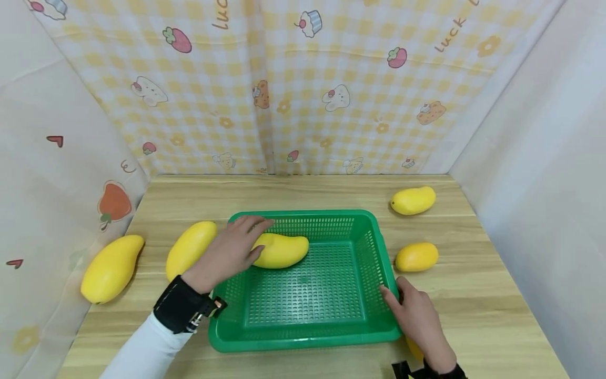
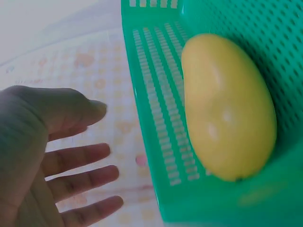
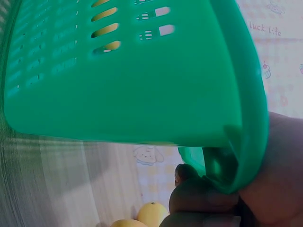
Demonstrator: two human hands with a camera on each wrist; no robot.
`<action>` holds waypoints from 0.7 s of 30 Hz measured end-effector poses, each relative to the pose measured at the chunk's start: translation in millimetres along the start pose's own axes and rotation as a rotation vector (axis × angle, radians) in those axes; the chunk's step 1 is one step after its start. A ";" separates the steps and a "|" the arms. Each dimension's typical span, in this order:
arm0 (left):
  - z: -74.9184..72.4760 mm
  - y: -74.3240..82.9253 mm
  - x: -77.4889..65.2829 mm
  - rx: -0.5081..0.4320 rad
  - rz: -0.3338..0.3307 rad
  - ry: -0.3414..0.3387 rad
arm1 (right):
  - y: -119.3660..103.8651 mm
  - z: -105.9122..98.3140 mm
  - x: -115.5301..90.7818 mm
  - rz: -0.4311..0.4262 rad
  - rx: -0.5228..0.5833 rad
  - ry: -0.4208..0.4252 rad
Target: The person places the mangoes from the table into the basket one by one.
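Observation:
A yellow mango (image 1: 282,251) lies in a green plastic basket (image 1: 307,345), toward its left end. My left hand (image 1: 230,251) is over the basket's left side, overlapping the mango's left end in the head view. In the left wrist view its fingers (image 2: 85,179) are spread and hold nothing, with a gap between them and the mango (image 2: 227,109). At the basket's right side, my right hand (image 1: 418,316) grips the rim. The right wrist view shows the fingers (image 3: 201,196) curled under the rim of the basket (image 3: 165,94).
Two mangoes lie left of the basket, a near one (image 1: 191,247) and a farther one (image 1: 112,269). Right of it are two smaller mangoes, one at the back (image 1: 413,200) and one nearer (image 1: 416,257). Another yellow piece (image 1: 414,348) shows partly behind my right hand. Curtains (image 1: 303,121) surround the wooden table (image 1: 478,295).

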State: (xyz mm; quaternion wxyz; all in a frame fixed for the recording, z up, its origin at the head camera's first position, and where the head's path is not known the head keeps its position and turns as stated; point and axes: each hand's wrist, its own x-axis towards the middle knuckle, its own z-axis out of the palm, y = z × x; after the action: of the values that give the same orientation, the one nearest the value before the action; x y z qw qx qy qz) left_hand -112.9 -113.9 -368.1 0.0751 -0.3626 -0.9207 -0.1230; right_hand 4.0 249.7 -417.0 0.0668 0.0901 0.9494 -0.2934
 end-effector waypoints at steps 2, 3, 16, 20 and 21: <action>-3.9 -6.2 -6.1 -0.002 -0.010 0.041 | -0.5 0.4 0.4 -0.002 0.004 -0.001; -5.7 -9.2 -9.3 -0.001 -0.020 0.058 | -0.7 0.5 0.4 -0.003 0.006 0.000; -12.5 -55.7 -54.9 -0.065 -0.249 0.215 | -2.7 -0.8 -1.1 -0.012 0.002 0.002; -7.2 -68.6 -66.0 -0.066 -0.325 0.201 | -3.0 -1.2 -0.8 -0.008 -0.002 -0.002; -5.1 -71.6 -68.6 -0.068 -0.342 0.191 | -2.9 -1.3 -0.7 -0.007 -0.002 -0.004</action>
State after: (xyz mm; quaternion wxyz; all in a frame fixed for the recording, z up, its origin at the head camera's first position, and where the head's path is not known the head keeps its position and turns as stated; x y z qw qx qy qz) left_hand -111.9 -210.5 -391.1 0.1279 -0.1900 -0.9529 -0.1990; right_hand 4.0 248.0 -414.2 0.0676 0.0862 0.9499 -0.2927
